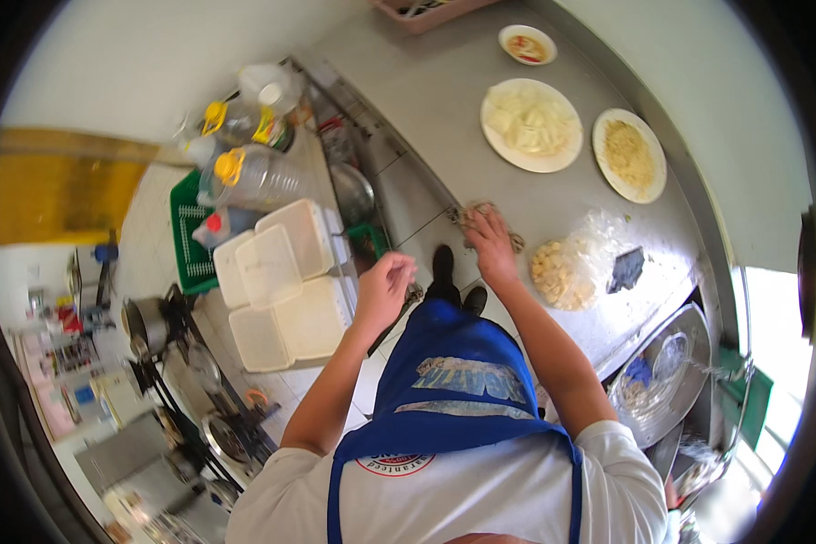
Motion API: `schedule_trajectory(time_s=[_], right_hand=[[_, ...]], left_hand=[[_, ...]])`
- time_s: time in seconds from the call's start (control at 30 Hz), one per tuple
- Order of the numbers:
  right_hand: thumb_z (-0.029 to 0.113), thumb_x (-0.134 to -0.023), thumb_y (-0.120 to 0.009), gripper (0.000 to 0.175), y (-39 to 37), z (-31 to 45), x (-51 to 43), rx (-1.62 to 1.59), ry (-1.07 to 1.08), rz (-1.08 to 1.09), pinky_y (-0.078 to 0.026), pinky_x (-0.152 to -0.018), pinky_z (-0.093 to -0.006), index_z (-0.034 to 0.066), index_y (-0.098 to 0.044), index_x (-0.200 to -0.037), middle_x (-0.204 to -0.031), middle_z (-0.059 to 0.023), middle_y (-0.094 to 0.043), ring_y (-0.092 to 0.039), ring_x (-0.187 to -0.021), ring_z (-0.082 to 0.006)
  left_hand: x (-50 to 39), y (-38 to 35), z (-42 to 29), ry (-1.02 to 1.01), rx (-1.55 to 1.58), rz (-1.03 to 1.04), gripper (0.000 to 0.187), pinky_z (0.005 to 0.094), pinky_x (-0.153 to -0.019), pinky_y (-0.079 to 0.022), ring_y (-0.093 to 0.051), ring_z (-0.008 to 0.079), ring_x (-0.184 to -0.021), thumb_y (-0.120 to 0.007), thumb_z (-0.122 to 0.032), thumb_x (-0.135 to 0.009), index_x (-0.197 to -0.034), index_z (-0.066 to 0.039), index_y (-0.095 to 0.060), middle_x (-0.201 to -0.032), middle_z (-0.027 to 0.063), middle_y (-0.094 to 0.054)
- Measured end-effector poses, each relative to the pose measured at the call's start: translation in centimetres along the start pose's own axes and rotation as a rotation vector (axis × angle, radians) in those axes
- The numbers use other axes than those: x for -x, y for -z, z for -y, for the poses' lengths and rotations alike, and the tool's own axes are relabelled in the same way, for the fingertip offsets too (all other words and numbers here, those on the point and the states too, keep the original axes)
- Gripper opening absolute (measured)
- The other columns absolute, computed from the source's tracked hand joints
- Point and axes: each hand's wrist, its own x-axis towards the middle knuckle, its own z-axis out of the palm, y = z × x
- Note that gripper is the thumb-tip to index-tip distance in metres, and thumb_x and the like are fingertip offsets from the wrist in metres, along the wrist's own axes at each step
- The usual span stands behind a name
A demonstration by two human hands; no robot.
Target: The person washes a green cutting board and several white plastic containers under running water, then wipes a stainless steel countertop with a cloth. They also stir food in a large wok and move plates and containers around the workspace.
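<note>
My right hand lies over a crumpled cloth at the near edge of a stainless steel counter, with bits of the cloth showing on both sides of the fingers. My left hand hangs in the air over the floor, slightly blurred, its fingers loosely bent and nothing visible in it. Right of my right hand, a clear plastic bag of pale yellowish pieces rests on the counter. Farther back stand a large white plate of pale sliced food, an oval plate of light brown crumbly food and a small bowl with red bits.
A dark scrap lies beside the bag. At the right sits a wide metal basin holding wet things. To the left are white plastic containers, clear bottles with yellow caps and a green crate. Pots stand on a stove farther left.
</note>
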Motion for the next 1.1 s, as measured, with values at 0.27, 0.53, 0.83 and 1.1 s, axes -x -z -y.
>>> schedule_trajectory(time_s=[0.27, 0.53, 0.83, 1.1], right_hand=[[0.004, -0.092, -0.053, 0.025, 2.3, 0.7, 6.8, 0.073, -0.031, -0.046, -0.035, -0.121, -0.0604, 0.0006, -0.072, -0.107, -0.154, -0.0163, -0.054, -0.041, -0.147, -0.0479], [0.0, -0.091, -0.054, 0.025, 3.1, 2.1, 11.3, 0.272, -0.093, -0.032, -0.04, -0.118, -0.0538, 0.0015, -0.073, -0.108, -0.154, -0.0157, -0.053, -0.042, -0.147, -0.0448], [-0.004, -0.086, -0.056, 0.029, 2.2, 3.7, 18.1, 0.272, -0.271, -0.008, -0.028, -0.128, -0.0533, -0.0026, -0.074, -0.109, -0.157, -0.022, -0.048, -0.031, -0.153, -0.0487], [0.002, -0.078, -0.077, 0.026, 1.4, 3.2, 29.6, 0.201, -1.034, 0.189, -0.052, -0.107, -0.0423, 0.0095, -0.078, -0.103, -0.123, -0.0148, -0.073, -0.064, -0.126, -0.0332]], left_hand=[[15.3, 12.5, 8.3, 0.085, -0.515, -0.858, 0.015, 0.0335, -0.064, -0.05, -0.06, 0.0152, -0.069, -0.061, -0.008, -0.101, -0.115, -0.006, -0.067, -0.079, 0.0061, -0.065], [26.6, 35.2, 26.8, 0.394, -0.832, -1.17, 0.041, 0.0486, -0.097, -0.051, -0.065, 0.0434, -0.11, -0.063, -0.026, -0.102, -0.128, 0.005, -0.063, -0.117, 0.0279, -0.068], [25.1, 39.9, 37.1, 0.54, -0.341, -0.906, 0.047, 0.0435, -0.098, -0.052, -0.07, 0.0358, -0.11, -0.05, -0.04, -0.107, -0.114, -0.002, -0.077, -0.112, 0.0179, -0.077], [21.4, 39.7, 41.9, 0.444, 0.197, -0.673, 0.028, 0.0337, -0.089, -0.056, -0.07, 0.0208, -0.107, -0.064, -0.015, -0.1, -0.124, -0.005, -0.075, -0.118, 0.0086, -0.076]])
